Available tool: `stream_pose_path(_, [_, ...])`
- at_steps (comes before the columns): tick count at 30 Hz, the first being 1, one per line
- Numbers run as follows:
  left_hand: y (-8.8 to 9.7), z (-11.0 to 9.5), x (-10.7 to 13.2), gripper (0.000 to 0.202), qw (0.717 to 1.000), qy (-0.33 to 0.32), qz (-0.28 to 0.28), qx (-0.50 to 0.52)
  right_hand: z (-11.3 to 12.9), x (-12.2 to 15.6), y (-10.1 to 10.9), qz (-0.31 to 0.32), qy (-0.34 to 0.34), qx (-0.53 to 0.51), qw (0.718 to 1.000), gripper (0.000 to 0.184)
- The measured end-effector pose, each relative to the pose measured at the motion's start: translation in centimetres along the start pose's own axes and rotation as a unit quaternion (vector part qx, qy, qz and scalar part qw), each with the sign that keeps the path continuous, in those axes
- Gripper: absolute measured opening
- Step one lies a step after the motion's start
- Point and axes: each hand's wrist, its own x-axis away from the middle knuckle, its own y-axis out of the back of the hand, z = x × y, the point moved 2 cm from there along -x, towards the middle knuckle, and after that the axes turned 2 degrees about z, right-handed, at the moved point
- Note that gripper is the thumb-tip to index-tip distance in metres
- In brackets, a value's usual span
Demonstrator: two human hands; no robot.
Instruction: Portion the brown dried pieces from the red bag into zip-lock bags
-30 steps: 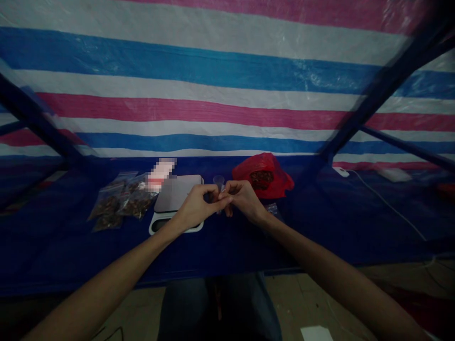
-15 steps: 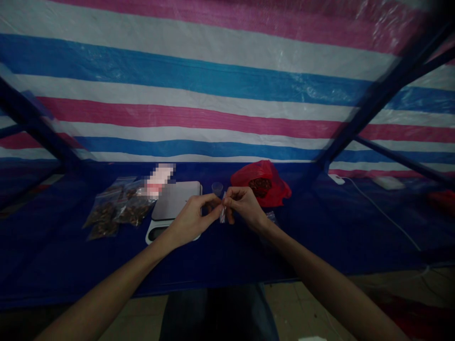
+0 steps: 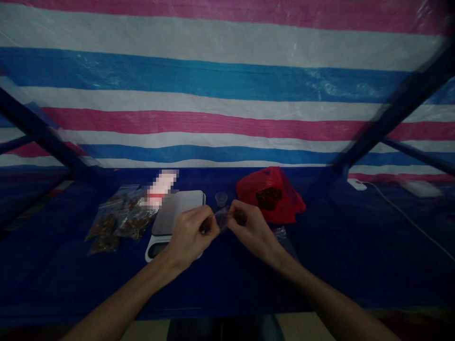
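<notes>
Small clear plastic bag, wrinkled, held up horizontally, its ends pinched by left hand and right hand, middle showing, contents too dark to tell.

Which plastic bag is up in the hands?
The clear bag held between the left hand and right hand; the zip bags and red bag lie on the table.

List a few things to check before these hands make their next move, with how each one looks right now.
Left hand and right hand both pinching the small clear plastic bag: ok.
Contents of that bag: cannot tell, the fingers hide them.
Small clear cup upright, apart from both hands: ok.
Readout of the digital scale: cannot tell, too dark.
Dark pieces inside the red plastic bag: ok.
</notes>
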Motion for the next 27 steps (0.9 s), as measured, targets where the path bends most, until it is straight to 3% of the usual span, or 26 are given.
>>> stream_pose_path(4, [0.2,-0.1,0.1,0.020,0.998,-0.037,-0.038,-0.025,0.3,0.1,0.3,-0.056,0.007,0.122,0.991,0.021])
stream_pose_path(8, [0.6,-0.3,0.1,0.016,0.996,-0.051,-0.067,0.010,0.5,0.3,0.4,-0.096,0.039,0.118,0.988,0.019])
stream_pose_path(13, [2.1,0.3,0.1,0.018,0.988,0.001,-0.104,0.115,0.3,0.2,0.4,-0.072,0.002,-0.100,0.992,0.028])
stream_pose_path(16, [2.3,1.5,0.2,0.025,0.961,0.074,-0.108,0.243,-0.5,0.0,0.0,-0.018,-0.077,-0.277,0.957,0.042])
stream_pose_path(19, [1.6,2.3,0.1,0.027,0.914,0.131,-0.063,0.379,-1.4,-0.2,-0.7,0.068,-0.137,-0.432,0.889,0.043])
stream_pose_path(21, [1.2,2.5,0.0,0.029,0.891,0.164,-0.024,0.422,-1.6,-0.5,-0.9,0.099,-0.141,-0.477,0.862,0.038])
stream_pose_path(23, [0.9,2.4,-0.2,0.032,0.879,0.195,0.004,0.435,-1.7,-0.7,-0.7,0.092,-0.134,-0.478,0.863,0.032])
stream_pose_path(27, [0.4,2.2,-0.3,0.042,0.845,0.233,0.089,0.473,-1.4,-0.8,0.0,0.013,-0.106,-0.426,0.898,0.027])
